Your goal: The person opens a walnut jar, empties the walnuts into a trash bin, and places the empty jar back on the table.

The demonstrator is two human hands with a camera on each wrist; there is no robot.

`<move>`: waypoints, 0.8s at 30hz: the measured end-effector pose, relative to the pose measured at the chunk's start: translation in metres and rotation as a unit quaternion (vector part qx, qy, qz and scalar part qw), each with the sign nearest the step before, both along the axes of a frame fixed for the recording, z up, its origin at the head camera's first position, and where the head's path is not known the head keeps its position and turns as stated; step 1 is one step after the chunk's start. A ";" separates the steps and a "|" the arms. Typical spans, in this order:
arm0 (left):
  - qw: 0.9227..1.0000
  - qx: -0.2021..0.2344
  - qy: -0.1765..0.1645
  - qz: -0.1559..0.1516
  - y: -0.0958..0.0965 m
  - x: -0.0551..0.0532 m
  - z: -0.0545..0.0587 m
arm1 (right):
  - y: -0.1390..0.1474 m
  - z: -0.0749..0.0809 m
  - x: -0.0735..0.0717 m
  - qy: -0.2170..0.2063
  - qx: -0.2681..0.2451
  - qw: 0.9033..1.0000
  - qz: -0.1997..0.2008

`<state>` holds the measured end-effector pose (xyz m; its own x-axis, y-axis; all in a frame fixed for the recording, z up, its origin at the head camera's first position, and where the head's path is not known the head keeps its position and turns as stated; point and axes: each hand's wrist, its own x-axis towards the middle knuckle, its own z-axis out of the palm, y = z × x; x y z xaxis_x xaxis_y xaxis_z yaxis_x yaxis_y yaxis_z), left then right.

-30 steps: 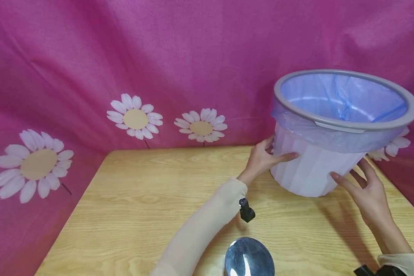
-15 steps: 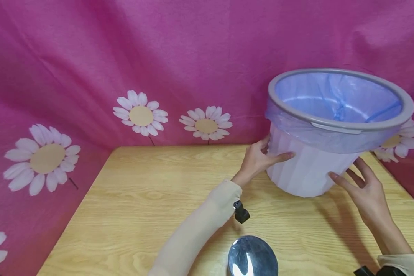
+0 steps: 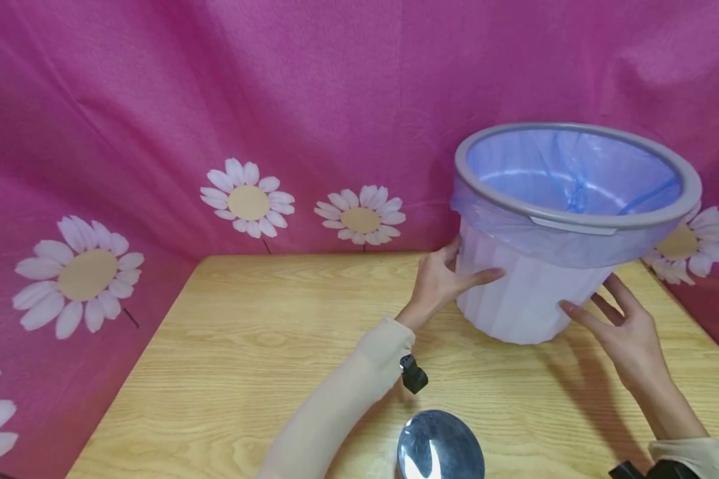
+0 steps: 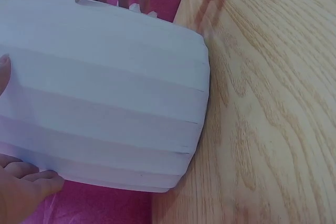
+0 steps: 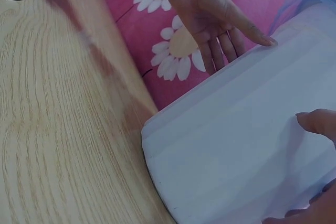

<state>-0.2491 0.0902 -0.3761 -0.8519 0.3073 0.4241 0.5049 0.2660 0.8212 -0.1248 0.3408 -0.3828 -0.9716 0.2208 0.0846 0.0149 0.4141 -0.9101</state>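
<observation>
A white ribbed trash bin [image 3: 518, 283] with a grey rim ring [image 3: 566, 218] stands at the right in the head view, its base at the wooden table. A translucent blue bag [image 3: 575, 179] lines it and hangs out below the ring. My left hand [image 3: 434, 283] grips the bin's left side, thumb in front and fingers round behind. Lower on the right side, my right hand [image 3: 629, 336] holds the bin with its thumb in front, fingers partly hidden behind. In the left wrist view the bin's ribbed wall [image 4: 105, 87] lies between both hands.
A round shiny metal object [image 3: 440, 447] is on the table [image 3: 263, 332] near the front, cut off by the frame. A magenta curtain [image 3: 335, 100] with white daisies hangs behind and along the sides. Black wrist cameras sit at both sleeves.
The bin and both hands have shifted a little to the left along the table. The hold of both hands stays the same. The head view has also turned slightly.
</observation>
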 end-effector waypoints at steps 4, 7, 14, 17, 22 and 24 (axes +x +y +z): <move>1.000 0.009 0.008 0.012 -0.003 0.002 -0.001 | -0.003 -0.001 -0.001 0.004 -0.016 1.000 0.000; 0.999 0.024 0.015 0.015 -0.006 0.003 -0.002 | -0.006 -0.001 -0.001 0.007 -0.035 0.999 0.002; 0.998 0.066 0.011 0.007 -0.014 0.006 -0.004 | -0.014 -0.001 -0.004 0.011 -0.016 1.000 0.005; 0.997 0.074 0.008 0.012 -0.018 0.006 -0.005 | -0.018 -0.001 -0.007 0.018 -0.013 1.000 0.009; 0.997 0.081 0.006 0.017 -0.024 0.007 -0.005 | -0.023 -0.002 -0.010 0.019 -0.005 1.000 0.017; 0.997 0.081 0.002 0.020 -0.027 0.007 -0.005 | -0.024 -0.002 -0.011 0.019 -0.005 1.000 0.020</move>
<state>-0.2416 0.0635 -0.3809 -0.8602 0.1996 0.4692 0.5001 0.1507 0.8528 -0.1359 0.3165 -0.3851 -0.9758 0.1826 0.1202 -0.0370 0.4038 -0.9141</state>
